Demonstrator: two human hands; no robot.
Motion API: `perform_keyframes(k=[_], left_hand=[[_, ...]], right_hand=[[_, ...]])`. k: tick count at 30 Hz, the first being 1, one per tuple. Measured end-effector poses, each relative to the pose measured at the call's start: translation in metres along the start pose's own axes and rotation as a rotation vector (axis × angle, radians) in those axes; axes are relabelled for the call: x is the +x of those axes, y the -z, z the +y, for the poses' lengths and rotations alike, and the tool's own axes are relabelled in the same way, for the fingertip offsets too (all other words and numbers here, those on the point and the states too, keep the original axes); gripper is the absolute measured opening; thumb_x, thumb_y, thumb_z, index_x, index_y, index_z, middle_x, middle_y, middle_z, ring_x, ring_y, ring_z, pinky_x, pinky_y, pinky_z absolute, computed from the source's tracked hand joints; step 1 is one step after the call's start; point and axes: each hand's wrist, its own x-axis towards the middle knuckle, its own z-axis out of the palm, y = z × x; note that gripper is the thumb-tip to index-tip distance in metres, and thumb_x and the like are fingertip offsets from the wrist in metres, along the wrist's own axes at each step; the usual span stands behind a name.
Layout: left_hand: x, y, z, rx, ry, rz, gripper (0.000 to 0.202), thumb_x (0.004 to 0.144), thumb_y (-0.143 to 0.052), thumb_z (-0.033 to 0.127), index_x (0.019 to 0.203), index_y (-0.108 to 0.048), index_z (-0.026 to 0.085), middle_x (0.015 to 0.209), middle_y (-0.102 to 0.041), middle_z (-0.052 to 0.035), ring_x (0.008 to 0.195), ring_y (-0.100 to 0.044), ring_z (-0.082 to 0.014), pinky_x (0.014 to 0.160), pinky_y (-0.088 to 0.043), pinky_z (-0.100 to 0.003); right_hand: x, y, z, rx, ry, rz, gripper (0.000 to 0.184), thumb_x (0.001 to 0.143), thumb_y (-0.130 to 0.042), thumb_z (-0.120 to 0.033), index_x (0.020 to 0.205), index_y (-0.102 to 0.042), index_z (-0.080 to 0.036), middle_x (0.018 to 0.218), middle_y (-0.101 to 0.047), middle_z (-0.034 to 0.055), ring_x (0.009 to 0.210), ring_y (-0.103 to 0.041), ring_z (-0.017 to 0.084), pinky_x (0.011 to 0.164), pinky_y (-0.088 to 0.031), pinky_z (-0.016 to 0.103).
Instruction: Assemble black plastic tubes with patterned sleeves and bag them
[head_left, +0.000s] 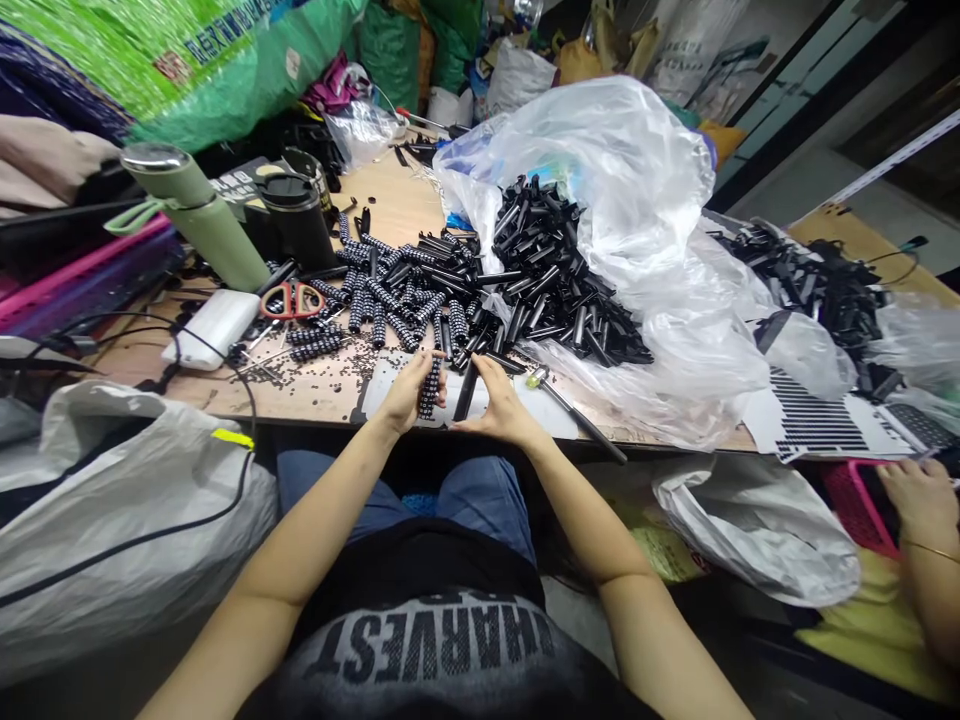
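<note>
Head cam: L hand (411, 392) closed on studded blk piece (430, 390), near front table edge (322, 410); narrow gap, then plain blk tube (466, 388); R hand (504, 404) half-open, thumb & fingertips spread by it, can't tell if gripping. Blk tube pile (574, 300) close ahead, little room fwd; white sheet (551, 408) shows R.

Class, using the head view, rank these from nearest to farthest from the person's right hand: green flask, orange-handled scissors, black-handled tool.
Measured from the right hand:
1. Black-handled tool: just to its right, at the table's front edge.
2. Orange-handled scissors: well to the left, past the left hand.
3. Green flask: farther left, behind the scissors.
</note>
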Motion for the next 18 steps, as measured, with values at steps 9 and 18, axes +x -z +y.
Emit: perform_keyframes(k=[9,18], left_hand=[[-0.006,-0.020,-0.001,0.002,0.010,0.071,0.057,0.082,-0.061,0.053,0.126,-0.053,0.017,0.048,-0.045,0.0078,0.029,-0.032,-0.0060,0.028,-0.021,-0.015],[-0.009,-0.037,-0.004,-0.033,0.079,0.196,0.043,0.071,-0.065,0.050,0.092,-0.061,0.012,0.055,-0.054,0.0016,0.038,-0.053,-0.0139,0.036,-0.041,-0.023]], right_hand=[[-0.012,0.001,-0.011,0.262,0.022,0.054,0.123,0.053,-0.085,-0.053,0.151,-0.015,-0.026,0.150,-0.024,0.0154,0.142,-0.024,0.031,0.112,-0.036,0.050],[-0.001,-0.003,-0.024,0.253,0.206,0.032,0.119,0.057,-0.084,-0.051,0.149,-0.014,-0.022,0.152,-0.025,0.0169,0.144,-0.022,0.031,0.118,-0.026,0.049]])
